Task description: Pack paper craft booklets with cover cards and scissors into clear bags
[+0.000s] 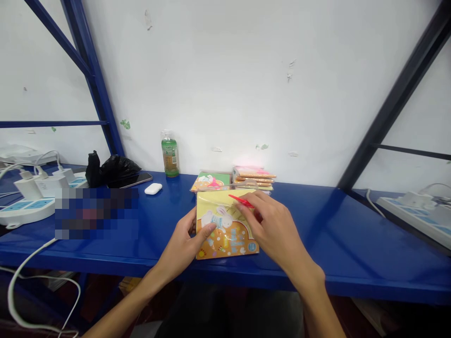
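A square yellow and orange packet (229,241) with a rabbit picture, in glossy clear wrapping, stands tilted up near the table's front edge. My left hand (186,239) grips it at the left side, thumb on the front and fingers behind. My right hand (276,227) is closed on a thin red pointed piece (239,201), held against the packet's upper right part. The fingers hide the rest of the red piece, and I cannot tell its kind. Just behind lie a green and orange packet (213,180) and a stack of similar wrapped packets (252,176).
The blue table (317,234) runs along a white wall. A green-labelled bottle (170,155), a white earbud case (153,188), a phone (130,180) and a black plastic bag (114,167) stand to the left. Power strips with plugs (38,199) and cables lie at both sides.
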Demonstrator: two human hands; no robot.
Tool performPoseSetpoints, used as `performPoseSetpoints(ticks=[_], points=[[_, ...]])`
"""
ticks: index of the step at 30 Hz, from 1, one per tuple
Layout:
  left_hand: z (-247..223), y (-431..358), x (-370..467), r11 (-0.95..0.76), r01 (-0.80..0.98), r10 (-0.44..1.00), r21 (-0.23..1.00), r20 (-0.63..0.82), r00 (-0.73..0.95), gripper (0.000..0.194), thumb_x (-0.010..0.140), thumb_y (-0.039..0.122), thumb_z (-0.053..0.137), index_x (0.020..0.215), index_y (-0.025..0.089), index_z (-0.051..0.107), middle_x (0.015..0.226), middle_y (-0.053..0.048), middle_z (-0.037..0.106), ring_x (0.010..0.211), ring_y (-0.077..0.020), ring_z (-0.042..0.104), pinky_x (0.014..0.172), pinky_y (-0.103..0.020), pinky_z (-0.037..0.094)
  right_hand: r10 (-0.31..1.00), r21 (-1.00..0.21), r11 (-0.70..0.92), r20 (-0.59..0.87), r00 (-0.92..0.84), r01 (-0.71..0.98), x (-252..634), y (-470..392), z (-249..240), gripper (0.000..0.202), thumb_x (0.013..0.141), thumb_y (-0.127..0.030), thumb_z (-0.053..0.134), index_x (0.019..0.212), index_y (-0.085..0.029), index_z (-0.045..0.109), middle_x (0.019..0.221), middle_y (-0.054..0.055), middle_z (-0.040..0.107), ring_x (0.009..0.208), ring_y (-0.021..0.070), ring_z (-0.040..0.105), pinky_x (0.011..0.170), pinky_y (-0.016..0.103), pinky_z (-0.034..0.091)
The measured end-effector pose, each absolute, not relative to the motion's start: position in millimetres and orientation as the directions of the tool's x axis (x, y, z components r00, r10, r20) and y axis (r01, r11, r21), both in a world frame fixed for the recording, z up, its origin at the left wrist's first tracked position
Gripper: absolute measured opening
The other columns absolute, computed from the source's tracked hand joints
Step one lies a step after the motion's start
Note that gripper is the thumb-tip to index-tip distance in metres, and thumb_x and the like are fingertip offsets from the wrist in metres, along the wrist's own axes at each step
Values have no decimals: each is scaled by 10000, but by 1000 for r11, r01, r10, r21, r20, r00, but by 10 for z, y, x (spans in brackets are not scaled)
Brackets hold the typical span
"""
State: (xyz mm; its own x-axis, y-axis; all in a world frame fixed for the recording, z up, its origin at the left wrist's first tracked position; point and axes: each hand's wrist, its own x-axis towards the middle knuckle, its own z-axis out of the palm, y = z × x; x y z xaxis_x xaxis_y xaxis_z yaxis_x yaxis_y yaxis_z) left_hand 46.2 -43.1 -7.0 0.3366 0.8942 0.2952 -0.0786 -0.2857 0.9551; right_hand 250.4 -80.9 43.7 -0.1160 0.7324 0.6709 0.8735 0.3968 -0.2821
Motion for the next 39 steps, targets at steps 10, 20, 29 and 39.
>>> performPoseSetpoints(ticks=[10,20,29,39], points=[[-65,-445,461,-318,-21,896,948,308,319,471,870,377,706,1291,188,605,1309,-96,705,1093,-324,699,893,-388,579,731,-225,377,668,-139,898,2557,-856,489,291,1061,-401,378,934,-234,579,907,23,681,734,175,638,605,279,392],[-81,-479,438,-418,86,866,905,368,338,438,919,410,648,1320,236,613,1301,-56,708,1082,-286,691,891,-348,564,751,-363,304,661,12,881,2578,-920,539,292,1061,-418,334,1241,-245,483,748,5,709,579,195,658,514,268,373],[-68,-490,428,-456,114,846,882,391,363,441,944,396,622,1355,239,593,1336,-50,684,1137,-274,665,942,-332,537,766,-366,431,631,-120,825,2712,-1024,637,167,1019,-388,501,958,-266,597,761,-48,721,615,139,653,572,242,427],[-61,-506,433,-503,149,821,852,416,392,436,962,386,599,1366,222,575,1313,-57,691,1111,-244,669,926,-314,538,766,-400,430,636,-93,809,2681,-1119,692,215,995,-384,547,969,-250,713,867,-14,762,681,150,689,596,242,509]])
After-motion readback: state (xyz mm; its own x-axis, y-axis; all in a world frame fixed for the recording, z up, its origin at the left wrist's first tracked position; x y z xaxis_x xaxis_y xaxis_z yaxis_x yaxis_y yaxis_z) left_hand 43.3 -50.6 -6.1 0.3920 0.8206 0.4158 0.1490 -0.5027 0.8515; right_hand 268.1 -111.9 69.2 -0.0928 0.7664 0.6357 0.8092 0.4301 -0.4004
